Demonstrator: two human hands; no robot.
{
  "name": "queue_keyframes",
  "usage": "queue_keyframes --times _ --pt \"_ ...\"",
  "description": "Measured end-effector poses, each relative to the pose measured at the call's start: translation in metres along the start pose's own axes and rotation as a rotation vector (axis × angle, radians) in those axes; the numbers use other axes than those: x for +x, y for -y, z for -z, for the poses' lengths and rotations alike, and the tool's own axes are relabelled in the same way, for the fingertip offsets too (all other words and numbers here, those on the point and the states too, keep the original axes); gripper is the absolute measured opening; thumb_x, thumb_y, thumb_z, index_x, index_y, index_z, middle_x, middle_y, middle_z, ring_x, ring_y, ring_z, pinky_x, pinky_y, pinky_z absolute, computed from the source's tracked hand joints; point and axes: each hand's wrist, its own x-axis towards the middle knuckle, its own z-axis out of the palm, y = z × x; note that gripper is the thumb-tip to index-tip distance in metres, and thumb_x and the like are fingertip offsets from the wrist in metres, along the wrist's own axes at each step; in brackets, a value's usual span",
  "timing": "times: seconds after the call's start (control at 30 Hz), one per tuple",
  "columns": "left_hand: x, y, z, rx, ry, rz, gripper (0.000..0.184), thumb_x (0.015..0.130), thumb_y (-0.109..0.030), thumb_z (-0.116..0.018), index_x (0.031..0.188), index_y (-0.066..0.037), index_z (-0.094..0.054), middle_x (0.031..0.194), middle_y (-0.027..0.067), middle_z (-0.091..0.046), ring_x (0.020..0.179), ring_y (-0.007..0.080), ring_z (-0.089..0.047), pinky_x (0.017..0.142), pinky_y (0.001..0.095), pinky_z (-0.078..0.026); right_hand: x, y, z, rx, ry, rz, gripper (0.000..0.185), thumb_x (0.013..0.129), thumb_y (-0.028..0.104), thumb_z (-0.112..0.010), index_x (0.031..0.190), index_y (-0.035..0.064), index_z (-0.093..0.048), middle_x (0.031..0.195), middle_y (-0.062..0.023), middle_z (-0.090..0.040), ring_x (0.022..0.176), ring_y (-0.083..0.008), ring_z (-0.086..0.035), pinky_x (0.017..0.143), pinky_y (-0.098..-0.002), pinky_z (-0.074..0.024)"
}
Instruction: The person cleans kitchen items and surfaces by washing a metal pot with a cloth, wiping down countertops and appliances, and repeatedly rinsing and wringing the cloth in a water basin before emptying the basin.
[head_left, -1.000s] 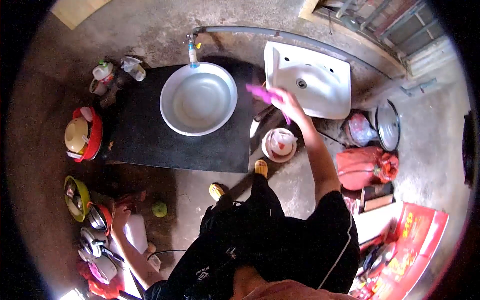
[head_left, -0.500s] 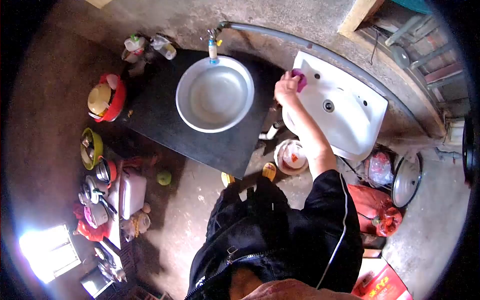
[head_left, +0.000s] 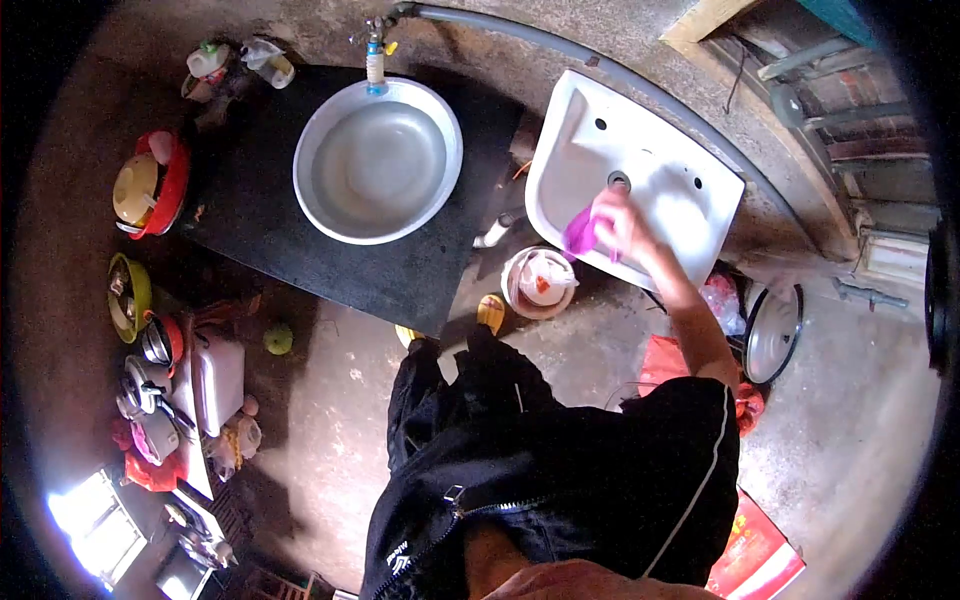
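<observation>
Fingers closed, my right hand (head_left: 622,225) grips a purple cloth (head_left: 580,233) over the front part of the white washbasin (head_left: 556,150). The cloth hangs from the hand's left side, near the basin's front rim. Just beyond the fingers is the drain hole, partly covered by the hand. To the left, a large metal basin (head_left: 380,165) holding clear water sits on a black counter (head_left: 270,250), below a tap (head_left: 375,65). My left hand does not show.
A bucket (head_left: 515,290) with plastic in it stands on the floor below the washbasin. At right are a round metal lid (head_left: 772,335) and red bags (head_left: 665,365). Along the left wall are a red basin (head_left: 178,190), a green basin (head_left: 140,300) and several pots.
My right hand has moved with the purple cloth from the washbasin's back left corner toward its front, closer to me. The whole view has shifted, so the fixtures appear further left and higher.
</observation>
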Motion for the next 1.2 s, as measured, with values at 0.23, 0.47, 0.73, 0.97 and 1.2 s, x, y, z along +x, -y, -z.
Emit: queue_keyframes --times 0.23,0.47,0.73,0.97,1.2 --pt "-0.002 -0.008 0.054 0.207 -0.105 -0.059 0.026 0.084 -0.021 -0.053 0.098 0.001 -0.056 0.091 0.0210 -0.061 0.080 0.0390 -0.057 0.072 0.0455 -0.046 0.103 -0.082 -0.012 -0.378 -0.232 0.015 0.053 0.072 0.003 -0.058 0.124 0.0102 -0.045 0.131 -0.0096 -0.040 0.121 -0.0269 -0.040 0.106 -0.0382 -0.0303" --pt "0.019 -0.240 0.102 0.083 -0.252 -0.724 0.031 0.086 -0.022 -0.055 0.107 0.000 -0.054 0.090 0.0154 -0.061 0.079 0.0261 -0.056 0.069 0.0368 -0.045 -0.004 -0.175 0.046 -0.629 -0.074 -0.003 0.055 0.079 -0.002 -0.042 0.132 0.0115 -0.040 0.141 -0.0020 -0.033 0.127 -0.0207 -0.035 0.105 -0.0358 -0.0318" --pt "-0.024 -0.391 0.045 0.095 0.111 -0.893 0.032 0.084 -0.021 -0.056 0.112 -0.005 -0.055 0.074 0.0187 -0.060 0.070 0.0311 -0.060 0.066 0.0406 -0.045 -0.148 -0.150 0.086 -1.191 0.117 -0.613 0.046 0.083 0.017 -0.048 0.129 0.0153 -0.043 0.134 -0.0073 -0.040 0.115 -0.0278 -0.045 0.090 -0.0404 -0.0419" --pt "-0.036 -0.407 0.001 0.078 0.232 -0.868 0.035 0.084 -0.027 -0.057 0.115 -0.010 -0.054 0.094 0.0169 -0.065 0.090 0.0322 -0.062 0.076 0.0387 -0.048 -0.229 -0.087 -0.010 -0.843 -0.098 -0.826 0.051 0.082 0.010 -0.049 0.132 0.0044 -0.038 0.122 -0.0405 -0.032 0.113 -0.0501 -0.039 0.094 -0.0477 -0.0382" --pt "-0.012 -0.388 0.006 0.087 0.144 -0.875 0.035 0.084 -0.027 -0.057 0.115 -0.011 -0.055 0.096 0.0157 -0.065 0.092 0.0312 -0.062 0.078 0.0392 -0.048 -0.112 0.055 -0.073 -0.163 -0.135 -1.275 0.060 0.081 0.008 -0.040 0.134 -0.0085 -0.018 0.105 -0.0497 -0.040 0.087 -0.0541 -0.055 0.080 -0.0489 -0.0465"
